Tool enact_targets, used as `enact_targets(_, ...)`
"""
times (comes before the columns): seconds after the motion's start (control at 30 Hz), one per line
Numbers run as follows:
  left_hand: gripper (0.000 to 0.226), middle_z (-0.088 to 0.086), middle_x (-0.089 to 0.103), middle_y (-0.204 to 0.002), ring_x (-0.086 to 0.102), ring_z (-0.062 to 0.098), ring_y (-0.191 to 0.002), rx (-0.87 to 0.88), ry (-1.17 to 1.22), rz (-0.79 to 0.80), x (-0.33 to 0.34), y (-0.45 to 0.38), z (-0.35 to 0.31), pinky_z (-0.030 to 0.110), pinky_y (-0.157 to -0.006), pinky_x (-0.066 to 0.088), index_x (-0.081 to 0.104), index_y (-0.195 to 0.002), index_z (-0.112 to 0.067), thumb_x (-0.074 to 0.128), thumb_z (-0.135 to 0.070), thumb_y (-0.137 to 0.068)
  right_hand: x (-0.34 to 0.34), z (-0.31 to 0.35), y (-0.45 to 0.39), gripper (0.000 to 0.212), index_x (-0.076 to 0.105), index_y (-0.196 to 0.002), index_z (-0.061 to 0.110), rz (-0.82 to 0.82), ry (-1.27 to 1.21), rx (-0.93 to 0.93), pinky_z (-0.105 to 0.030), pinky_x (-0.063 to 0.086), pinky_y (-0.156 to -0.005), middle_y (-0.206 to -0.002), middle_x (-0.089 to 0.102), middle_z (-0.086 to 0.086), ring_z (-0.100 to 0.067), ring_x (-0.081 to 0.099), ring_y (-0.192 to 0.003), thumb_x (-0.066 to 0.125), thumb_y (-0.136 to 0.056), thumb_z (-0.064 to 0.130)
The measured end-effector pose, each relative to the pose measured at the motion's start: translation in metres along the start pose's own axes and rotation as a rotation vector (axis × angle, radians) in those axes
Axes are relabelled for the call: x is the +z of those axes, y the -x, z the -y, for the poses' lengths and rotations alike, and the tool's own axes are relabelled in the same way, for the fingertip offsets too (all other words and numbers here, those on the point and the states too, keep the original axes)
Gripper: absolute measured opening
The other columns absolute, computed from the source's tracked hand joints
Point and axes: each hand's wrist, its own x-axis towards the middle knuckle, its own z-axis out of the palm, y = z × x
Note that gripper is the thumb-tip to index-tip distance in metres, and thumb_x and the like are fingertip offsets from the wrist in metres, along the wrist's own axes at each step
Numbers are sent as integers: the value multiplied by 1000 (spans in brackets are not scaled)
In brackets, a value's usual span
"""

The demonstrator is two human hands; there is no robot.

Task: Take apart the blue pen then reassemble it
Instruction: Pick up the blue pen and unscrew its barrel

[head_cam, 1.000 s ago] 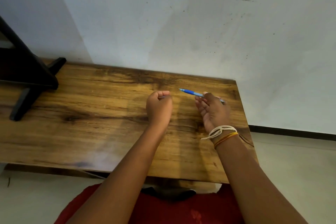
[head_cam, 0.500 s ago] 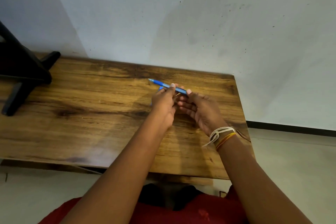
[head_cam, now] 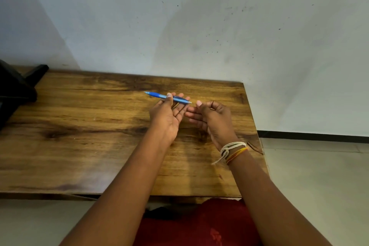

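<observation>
While held over the far right part of the table (head_cam: 79,126), the blue pen (head_cam: 167,97) is pinched by the left hand (head_cam: 167,114).
The right hand (head_cam: 211,118), loosely curled at the pen's rear end, grasps nothing visible; the light, stiff, slippery barrel is best gripped mid-length.

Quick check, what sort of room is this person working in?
Probably a plain indoor room, home or simple workspace: a wooden table pushed against a scuffed pale wall, tiled floor beside it. Nothing marks it more exactly.
</observation>
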Motion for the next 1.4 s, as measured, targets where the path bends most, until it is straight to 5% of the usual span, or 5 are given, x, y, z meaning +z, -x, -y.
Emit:
enact_targets(0.23,14,14,70,-95,72,27,-89,-4,-12,-14,-1,2,-1,34,-69,61,61,-97,-5,52,-16,-96,-39,-6,-15,17,74,-98,13,-409,873,-277,-27,47,-70,-91,72,-3,-14,61,-79,65,-90,25)
enact_targets(0.4,15,15,69,-96,71,28,-91,-6,-16,-14,0,2,2,37,-78,60,61,-99,-4,53,-16,-95,-47,-10,-16,15,75,-98,15,-406,995,-235,-27,48,-76,-96,74,-3,-15,62,-84,67,-87,19)
enact_targets(0.9,14,15,69,-101,71,27,-92,-15,-12,-9,0,4,0,32,-70,60,62,-99,-5,53,-15,-94,-41,-3,-14,16,72,-98,16,-415,808,-214,-14,42,-64,-82,66,7,-4,60,-76,72,-83,20)
enact_targets(1.1,17,14,69,-102,71,26,-90,-5,-39,-15,1,2,4,33,-72,60,61,-105,-6,48,-14,-97,-7,-10,-2,16,73,-98,9,-90,396,-200,-25,60,-68,-84,74,-6,-8,68,-70,74,-82,13)
enact_targets(1.4,18,15,69,-104,72,25,-86,-17,-48,10,1,1,3,32,-67,61,61,-106,-5,47,-13,-98,-6,-12,-4,9,74,-88,14,-88,347,-260,-19,56,-60,-79,75,-2,-6,70,-65,72,-83,7)
